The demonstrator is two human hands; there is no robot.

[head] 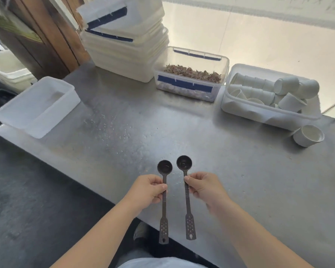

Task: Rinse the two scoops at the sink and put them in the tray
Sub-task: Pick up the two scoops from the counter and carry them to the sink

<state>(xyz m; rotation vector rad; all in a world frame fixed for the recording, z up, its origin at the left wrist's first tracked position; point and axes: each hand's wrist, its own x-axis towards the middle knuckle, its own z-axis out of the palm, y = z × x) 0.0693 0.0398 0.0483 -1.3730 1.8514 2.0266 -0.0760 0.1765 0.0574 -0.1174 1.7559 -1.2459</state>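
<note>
Two dark long-handled scoops are held side by side over the near edge of the steel counter (182, 122), bowls pointing away from me. My left hand (147, 190) grips the left scoop (164, 202) on its handle just below the bowl. My right hand (203, 187) pinches the right scoop (188, 202) at the same height on its handle. Both perforated handle ends hang toward me. An empty white plastic tray (37, 107) sits at the counter's left end. No sink is clearly in view.
At the back stand a stack of white lidded containers (124, 45), a clear box of dried flakes (191, 74) and a tub of small white cups (269, 95). One loose cup (308, 138) lies at the right. Water droplets speckle the counter's middle. Dark floor lies to the left.
</note>
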